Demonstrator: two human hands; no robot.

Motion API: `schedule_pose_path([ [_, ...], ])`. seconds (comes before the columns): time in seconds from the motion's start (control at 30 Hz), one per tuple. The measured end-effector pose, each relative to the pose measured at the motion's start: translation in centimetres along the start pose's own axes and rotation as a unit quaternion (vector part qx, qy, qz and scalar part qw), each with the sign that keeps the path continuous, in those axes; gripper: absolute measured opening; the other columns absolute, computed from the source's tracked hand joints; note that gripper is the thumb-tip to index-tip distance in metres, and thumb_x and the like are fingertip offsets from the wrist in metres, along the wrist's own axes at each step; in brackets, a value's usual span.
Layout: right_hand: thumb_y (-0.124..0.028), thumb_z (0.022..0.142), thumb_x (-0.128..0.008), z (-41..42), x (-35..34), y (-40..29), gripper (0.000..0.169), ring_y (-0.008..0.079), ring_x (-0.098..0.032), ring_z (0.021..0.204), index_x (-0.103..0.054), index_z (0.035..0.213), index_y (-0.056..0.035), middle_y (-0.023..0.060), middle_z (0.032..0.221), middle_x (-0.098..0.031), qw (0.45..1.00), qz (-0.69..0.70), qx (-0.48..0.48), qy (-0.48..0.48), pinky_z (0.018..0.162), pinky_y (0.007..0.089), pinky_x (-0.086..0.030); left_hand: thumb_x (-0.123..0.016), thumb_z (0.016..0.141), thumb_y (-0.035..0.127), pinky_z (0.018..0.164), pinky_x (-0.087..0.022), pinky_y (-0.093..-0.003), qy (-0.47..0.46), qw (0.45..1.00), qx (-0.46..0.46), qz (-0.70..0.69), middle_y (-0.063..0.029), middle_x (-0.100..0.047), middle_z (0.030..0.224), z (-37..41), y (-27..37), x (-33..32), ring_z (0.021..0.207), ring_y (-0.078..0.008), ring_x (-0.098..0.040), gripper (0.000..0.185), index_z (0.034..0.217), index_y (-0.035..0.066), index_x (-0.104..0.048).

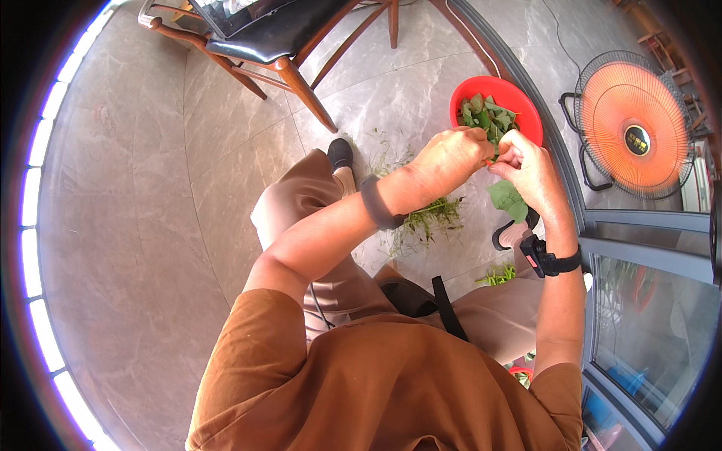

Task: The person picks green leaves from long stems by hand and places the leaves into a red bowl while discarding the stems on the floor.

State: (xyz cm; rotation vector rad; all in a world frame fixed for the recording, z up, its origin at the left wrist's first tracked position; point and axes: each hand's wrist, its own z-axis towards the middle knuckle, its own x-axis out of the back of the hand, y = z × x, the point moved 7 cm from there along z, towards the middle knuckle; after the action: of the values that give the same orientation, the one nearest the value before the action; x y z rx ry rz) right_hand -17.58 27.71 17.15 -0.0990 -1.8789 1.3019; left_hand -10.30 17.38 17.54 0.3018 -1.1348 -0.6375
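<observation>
My left hand (459,151) is curled in front of the near rim of a red plastic basin (533,115). Its fingertips face away from me, so what they hold is hidden. My right hand (527,166) meets it there, thumb and forefinger pinched together. Below those fingers hangs a broad green leaf (507,200), apparently held by its stem, which is mostly hidden. Picked green leaves (488,115) lie heaped in the basin, just beyond both hands.
Stripped green stems (434,220) lie on the tiled floor between my feet, with more greens (499,274) by my right leg. A wooden chair (307,90) with a black seat stands ahead. At right are an orange-faced round fan (626,127) and a glass door's grey frame (648,253).
</observation>
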Motion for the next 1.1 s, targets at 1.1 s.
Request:
schedule_pose_path([
  [1.1, -0.003, 0.086, -0.060, 0.2, 0.9, 1.7, 0.004, 0.0061, -0.055, 0.069, -0.060, 0.089, 0.0007, -0.0005, 0.075, -0.060, 0.996, 0.085, 0.036, 0.009, 0.063, 0.0220, -0.045, -0.066, 0.088, 0.013, 0.071, -0.052, -0.0204, 0.070, 0.720, 0.272, -0.635, -0.0020, -0.067, 0.088, -0.1, -6.5, -1.6, 0.080, -0.0095, -0.063, 0.009, 0.093, 0.005, -0.068],
])
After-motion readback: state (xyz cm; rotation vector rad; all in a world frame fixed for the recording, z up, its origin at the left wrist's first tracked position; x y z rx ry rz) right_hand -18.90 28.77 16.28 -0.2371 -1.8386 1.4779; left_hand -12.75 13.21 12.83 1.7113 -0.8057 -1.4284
